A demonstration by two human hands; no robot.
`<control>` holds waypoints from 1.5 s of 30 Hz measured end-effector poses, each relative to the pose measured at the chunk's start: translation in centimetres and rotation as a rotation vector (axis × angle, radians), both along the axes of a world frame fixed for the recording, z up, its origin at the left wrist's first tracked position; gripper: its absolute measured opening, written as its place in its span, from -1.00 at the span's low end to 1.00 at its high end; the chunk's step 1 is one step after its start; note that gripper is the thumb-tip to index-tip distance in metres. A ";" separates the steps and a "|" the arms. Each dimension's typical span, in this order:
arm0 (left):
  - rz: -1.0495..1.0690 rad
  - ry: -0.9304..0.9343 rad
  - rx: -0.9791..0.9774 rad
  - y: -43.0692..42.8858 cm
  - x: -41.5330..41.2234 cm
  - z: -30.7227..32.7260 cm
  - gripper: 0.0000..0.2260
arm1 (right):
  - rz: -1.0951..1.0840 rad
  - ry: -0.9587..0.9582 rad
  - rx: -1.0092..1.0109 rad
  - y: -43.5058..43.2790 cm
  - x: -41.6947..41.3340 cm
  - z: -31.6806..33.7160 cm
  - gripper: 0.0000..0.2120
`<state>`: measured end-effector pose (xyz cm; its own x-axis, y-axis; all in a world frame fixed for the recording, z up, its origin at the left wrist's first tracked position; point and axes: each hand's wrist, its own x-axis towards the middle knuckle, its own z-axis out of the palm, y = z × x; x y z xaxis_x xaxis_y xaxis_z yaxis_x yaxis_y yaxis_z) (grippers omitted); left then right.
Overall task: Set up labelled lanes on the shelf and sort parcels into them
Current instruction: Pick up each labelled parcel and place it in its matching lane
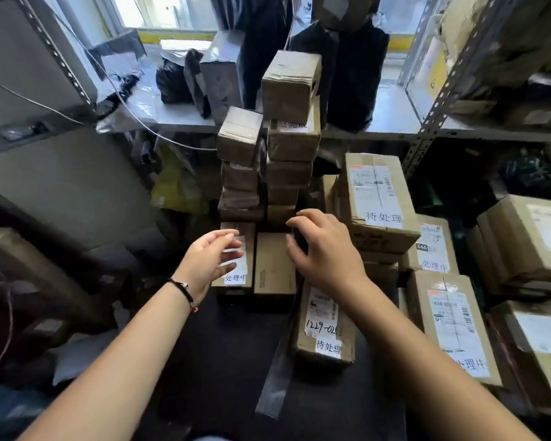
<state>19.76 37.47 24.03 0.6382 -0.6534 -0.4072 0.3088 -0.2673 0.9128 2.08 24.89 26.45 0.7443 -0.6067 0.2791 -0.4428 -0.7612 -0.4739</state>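
Daylight comes in hard through the window (163,11) at the back, above a yellow strip (175,35) along its sill. It washes out the pale shelf (185,116) beneath, and the corners lower down are dim. A grey perforated steel upright (439,100) frames the racking on the right and a second upright (54,55) slants at the left, where a thin white cable (131,113) droops across; the floor (223,361) is dark, nearly black.

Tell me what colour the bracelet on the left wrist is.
The bracelet is a black cord with one pale bead; the head view shows it best.
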 end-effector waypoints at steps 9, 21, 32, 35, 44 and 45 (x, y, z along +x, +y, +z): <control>-0.105 0.118 0.121 3.1 9.0 -5.3 -0.84 | -0.091 0.314 0.526 4.2 8.7 -6.0 -0.65; -0.342 0.142 0.385 1.8 15.7 -14.9 -0.66 | -0.490 0.337 1.014 4.8 17.1 -16.1 -0.45; -0.382 0.208 0.468 1.6 16.4 -21.7 -0.63 | -0.604 0.220 1.215 7.8 18.0 -24.1 -0.47; -0.376 0.261 0.500 2.2 16.2 -22.0 -0.67 | -0.700 0.079 1.297 8.5 17.2 -24.6 -0.53; -0.416 0.328 0.475 5.2 15.1 -21.1 -0.44 | -0.735 -0.194 1.551 10.3 15.3 -22.7 -0.57; -0.404 0.336 0.452 5.6 15.0 -20.5 -0.48 | -0.712 -0.219 1.562 10.3 15.0 -22.0 -0.56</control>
<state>34.78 43.06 3.50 0.1727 -0.5328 -0.8284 0.3514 -0.7524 0.5571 17.11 35.23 4.43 0.2633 -0.5473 -0.7945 -0.2929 0.7393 -0.6063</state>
